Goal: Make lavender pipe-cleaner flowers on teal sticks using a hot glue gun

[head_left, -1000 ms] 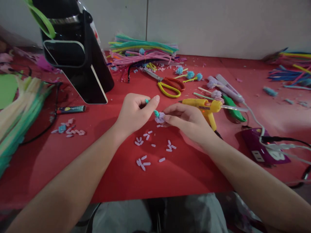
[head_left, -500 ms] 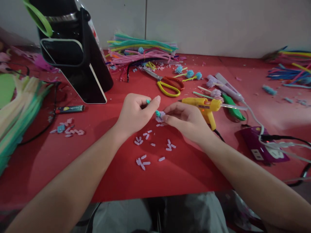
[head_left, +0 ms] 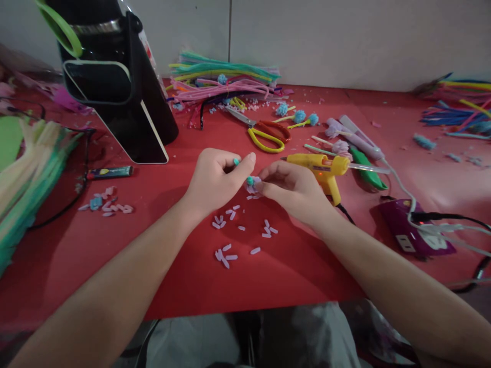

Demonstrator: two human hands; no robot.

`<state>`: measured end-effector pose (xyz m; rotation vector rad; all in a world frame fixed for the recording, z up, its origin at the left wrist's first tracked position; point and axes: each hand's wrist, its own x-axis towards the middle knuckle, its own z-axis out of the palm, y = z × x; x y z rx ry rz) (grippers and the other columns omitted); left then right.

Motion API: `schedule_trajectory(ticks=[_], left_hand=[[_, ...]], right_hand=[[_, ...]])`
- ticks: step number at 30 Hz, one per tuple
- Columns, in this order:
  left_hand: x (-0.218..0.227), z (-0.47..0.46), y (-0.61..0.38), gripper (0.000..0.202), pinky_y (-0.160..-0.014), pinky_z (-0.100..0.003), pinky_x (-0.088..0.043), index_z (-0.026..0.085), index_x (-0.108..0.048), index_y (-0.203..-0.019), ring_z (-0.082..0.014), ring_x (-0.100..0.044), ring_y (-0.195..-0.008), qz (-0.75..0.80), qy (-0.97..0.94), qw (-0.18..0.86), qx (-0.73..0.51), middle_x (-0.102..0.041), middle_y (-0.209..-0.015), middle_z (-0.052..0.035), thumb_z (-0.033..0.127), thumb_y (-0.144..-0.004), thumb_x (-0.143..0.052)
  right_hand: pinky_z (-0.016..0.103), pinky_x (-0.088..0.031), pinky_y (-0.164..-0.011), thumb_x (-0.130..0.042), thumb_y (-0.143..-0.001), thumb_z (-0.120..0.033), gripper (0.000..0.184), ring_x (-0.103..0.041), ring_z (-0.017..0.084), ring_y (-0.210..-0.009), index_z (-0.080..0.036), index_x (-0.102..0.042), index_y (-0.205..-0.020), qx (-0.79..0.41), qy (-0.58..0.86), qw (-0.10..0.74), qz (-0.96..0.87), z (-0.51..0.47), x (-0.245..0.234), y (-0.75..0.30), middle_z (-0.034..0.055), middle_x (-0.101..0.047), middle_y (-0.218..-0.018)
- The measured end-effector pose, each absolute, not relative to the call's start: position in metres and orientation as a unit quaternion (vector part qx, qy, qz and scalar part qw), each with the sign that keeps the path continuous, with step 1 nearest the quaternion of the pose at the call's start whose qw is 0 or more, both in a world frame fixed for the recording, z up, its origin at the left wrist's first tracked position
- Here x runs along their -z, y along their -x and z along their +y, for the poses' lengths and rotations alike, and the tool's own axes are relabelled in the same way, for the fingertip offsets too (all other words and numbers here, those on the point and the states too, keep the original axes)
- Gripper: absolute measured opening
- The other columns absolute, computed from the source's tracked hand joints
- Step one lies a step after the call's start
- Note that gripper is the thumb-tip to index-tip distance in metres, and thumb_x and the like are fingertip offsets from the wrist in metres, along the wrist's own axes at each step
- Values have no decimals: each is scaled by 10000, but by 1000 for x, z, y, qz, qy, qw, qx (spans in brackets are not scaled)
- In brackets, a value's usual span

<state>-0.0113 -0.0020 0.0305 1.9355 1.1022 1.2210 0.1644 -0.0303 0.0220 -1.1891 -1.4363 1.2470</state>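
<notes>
My left hand (head_left: 218, 176) is closed, thumb over fingers, on a teal pipe-cleaner stem (head_left: 236, 161) whose end pokes out by the thumb. At the stem's other end is a small pale lilac flower (head_left: 252, 185) with a teal base. My right hand (head_left: 289, 184) pinches this flower between thumb and fingertips. Just below the hands, small lilac pieces (head_left: 226, 257) lie scattered in little groups on the red table (head_left: 307, 271). A yellow glue gun (head_left: 326, 168) lies right beside my right hand.
Behind my hands lie scissors (head_left: 268, 138) and blue pom-pom stems (head_left: 299, 116). A tall black bottle holder (head_left: 126, 102) stands at left, near a lighter (head_left: 110, 173). Pipe-cleaner bundles (head_left: 226, 76) lie along the wall. At right sit a lilac hot tool (head_left: 360, 138) and a purple power strip (head_left: 418, 230) with cables.
My left hand has shifted very slightly to the right, its thumb now covering more of the teal stem. My right hand keeps its pinch on the flower.
</notes>
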Motion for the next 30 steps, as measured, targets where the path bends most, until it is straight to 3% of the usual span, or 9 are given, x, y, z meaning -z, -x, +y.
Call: schedule_trajectory(ticks=[6,13,21,30], left_hand=[[-28,4,17,575,-443,-275,-128,182,-212,-496,-63,-164,-478,433,-709,285,-478,-167,-497,52,260,-891,-622],[-29,3,16,581,-442,-278,-131,182,-203,-502,-64,-160,-480,426,-713,293,-473,-161,-502,50,273,-901,-615],[-30,4,18,576,-452,-272,-168,181,-237,-523,-69,-192,-497,393,-746,278,-460,-191,-522,46,319,-931,-620],[-33,7,28,501,-487,-262,-242,173,-404,-538,-77,-270,-505,392,-769,260,-434,-279,-525,48,362,-942,-632]], right_hand=[[343,-598,-783,-731,-767,-219,71,-681,145,-705,-180,-682,-800,-588,443,460,-496,-28,-19,-166,5,-701,-765],[339,-576,-773,-781,-777,-291,178,-680,147,-712,-171,-660,-827,-567,456,445,-522,-30,-19,-165,17,-705,-779],[323,-559,-762,-835,-696,-283,300,-658,153,-780,-199,-590,-846,-505,463,468,-559,-28,-17,-167,12,-676,-839],[453,-560,-979,-704,-763,-271,274,-689,216,-991,-204,-650,-1023,-555,457,465,-516,-28,-15,-169,60,-711,-1036]])
